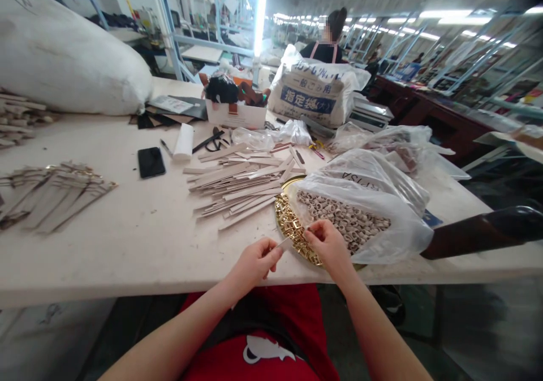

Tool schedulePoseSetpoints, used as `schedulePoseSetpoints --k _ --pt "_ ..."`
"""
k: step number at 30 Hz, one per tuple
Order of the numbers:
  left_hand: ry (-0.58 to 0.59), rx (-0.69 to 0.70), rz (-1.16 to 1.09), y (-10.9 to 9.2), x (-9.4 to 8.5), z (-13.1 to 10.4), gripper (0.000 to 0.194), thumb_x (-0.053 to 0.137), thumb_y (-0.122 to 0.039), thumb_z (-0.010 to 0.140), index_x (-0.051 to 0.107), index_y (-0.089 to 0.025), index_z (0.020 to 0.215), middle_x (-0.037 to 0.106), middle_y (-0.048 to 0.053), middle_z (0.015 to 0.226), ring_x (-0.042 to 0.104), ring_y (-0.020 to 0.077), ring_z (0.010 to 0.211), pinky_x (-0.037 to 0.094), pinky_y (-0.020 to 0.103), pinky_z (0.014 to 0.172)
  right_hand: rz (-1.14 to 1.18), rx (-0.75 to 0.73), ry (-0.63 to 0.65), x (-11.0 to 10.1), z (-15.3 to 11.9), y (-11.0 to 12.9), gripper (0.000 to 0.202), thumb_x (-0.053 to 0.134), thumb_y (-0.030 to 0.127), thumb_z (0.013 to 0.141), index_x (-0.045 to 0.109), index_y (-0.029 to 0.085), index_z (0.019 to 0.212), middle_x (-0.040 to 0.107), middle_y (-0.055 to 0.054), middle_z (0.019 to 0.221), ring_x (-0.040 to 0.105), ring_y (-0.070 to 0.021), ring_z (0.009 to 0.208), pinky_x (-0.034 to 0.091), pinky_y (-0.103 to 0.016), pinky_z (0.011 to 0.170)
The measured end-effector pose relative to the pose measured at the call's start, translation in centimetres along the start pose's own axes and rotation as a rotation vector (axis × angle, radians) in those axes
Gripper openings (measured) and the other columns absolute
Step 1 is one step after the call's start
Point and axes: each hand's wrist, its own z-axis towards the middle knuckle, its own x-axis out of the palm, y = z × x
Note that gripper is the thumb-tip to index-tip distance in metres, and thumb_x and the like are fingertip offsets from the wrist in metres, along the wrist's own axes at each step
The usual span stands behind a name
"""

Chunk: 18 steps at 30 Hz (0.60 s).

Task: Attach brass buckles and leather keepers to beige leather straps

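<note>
Strip pinched in left hand points lengthwise rightward and away; grip of right hand unclear.

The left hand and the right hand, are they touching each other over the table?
Apart: the head view shows gold-coloured metal pieces in the gap between the left hand and the right hand.

Pale-blue metal frames, bright ceiling lights, whitish worktable

On our worktable, we have strips between a smartphone on the left and a tray of buckles on the right, partly under a plastic bag holding loops; a box stands behind.
</note>
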Motion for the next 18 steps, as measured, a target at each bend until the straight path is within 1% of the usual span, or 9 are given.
schedulePoseSetpoints --k 2,3,5,7,9,10,12,14,18 --pt "-0.042 0.039 0.048 -0.3 0.1 0.1 0.028 0.043 -0.045 0.079 0.047 -0.018 0.073 0.047 -0.006 0.053 0.036 0.0062 0.04 0.029 0.018 0.042 0.276 0.063 0.038 1.2 -1.0 1.4 0.027 0.063 0.034 0.068 0.053 0.02 0.088 0.06 -0.001 0.075 0.056 -0.0153 0.065 0.044 -0.029 0.062" --pt "-0.072 0.063 0.094 -0.5 0.1 0.2 0.028 0.043 -0.044 0.079 0.049 -0.017 0.073 0.048 -0.006 0.053 0.038 0.0066 0.042 0.03 0.018 0.044 0.374 0.09 0.065 1.9 -1.5 2.0 0.028 0.065 0.034 0.066 0.055 0.02 0.088 0.061 -0.001 0.075 0.056 -0.015 0.066 0.045 -0.029 0.062" --pt "-0.152 0.112 0.222 -0.7 -0.1 0.1 0.025 0.044 -0.04 0.08 0.051 -0.017 0.071 0.049 -0.005 0.055 0.041 0.0078 0.048 0.031 0.019 0.048 0.507 0.151 0.129 2.9 -2.3 3.0 0.028 0.069 0.035 0.064 0.058 0.019 0.084 0.062 -0.001 0.073 0.056 -0.0145 0.066 0.045 -0.029 0.065" --pt "-0.235 0.141 0.359 -0.8 -0.4 -0.1 0.022 0.044 -0.036 0.08 0.053 -0.018 0.071 0.049 -0.004 0.057 0.043 0.0089 0.052 0.03 0.02 0.052 0.627 0.228 0.181 3.6 -2.9 3.6 0.03 0.07 0.037 0.063 0.061 0.018 0.085 0.064 -0.001 0.077 0.058 -0.0146 0.07 0.046 -0.03 0.07" --pt "-0.293 0.14 0.457 -0.7 -0.7 -0.4 0.021 0.043 -0.034 0.08 0.054 -0.018 0.072 0.05 -0.004 0.058 0.043 0.0095 0.054 0.029 0.021 0.053 0.738 0.311 0.19 4.1 -3.2 3.7 0.031 0.071 0.038 0.063 0.061 0.019 0.086 0.065 -0.001 0.079 0.059 -0.0144 0.072 0.046 -0.032 0.074" --pt "-0.306 0.134 0.482 -0.7 -0.8 -0.5 0.021 0.042 -0.034 0.081 0.054 -0.019 0.072 0.05 -0.004 0.058 0.043 0.0097 0.054 0.029 0.021 0.053 0.777 0.344 0.182 4.3 -3.3 3.6 0.03 0.071 0.037 0.063 0.061 0.019 0.083 0.064 0.0 0.077 0.059 -0.0138 0.07 0.046 -0.032 0.074" --pt "-0.303 0.13 0.491 -0.5 -0.8 -0.8 0.022 0.041 -0.035 0.081 0.054 -0.019 0.073 0.049 -0.004 0.058 0.043 0.0098 0.053 0.029 0.021 0.053 0.82 0.382 0.151 4.5 -3.5 3.3 0.026 0.072 0.037 0.062 0.059 0.019 0.077 0.062 0.002 0.07 0.058 -0.0122 0.065 0.046 -0.031 0.072" --pt "-0.269 0.128 0.468 -0.3 -0.8 -0.9 0.023 0.04 -0.035 0.081 0.053 -0.019 0.072 0.048 -0.004 0.056 0.042 0.0098 0.052 0.028 0.021 0.052 0.813 0.373 0.127 4.5 -3.6 3.1 0.024 0.071 0.037 0.063 0.059 0.019 0.074 0.06 0.003 0.067 0.056 -0.0113 0.062 0.046 -0.029 0.068" --pt "-0.126 0.106 0.439 0.0 -0.9 -0.9 0.024 0.04 -0.034 0.08 0.05 -0.018 0.066 0.045 -0.005 0.053 0.04 0.0096 0.05 0.027 0.021 0.05 0.653 0.211 0.108 4.1 -3.9 3.1 0.02 0.069 0.035 0.065 0.06 0.018 0.069 0.059 0.002 0.067 0.051 -0.0108 0.06 0.042 -0.026 0.062"
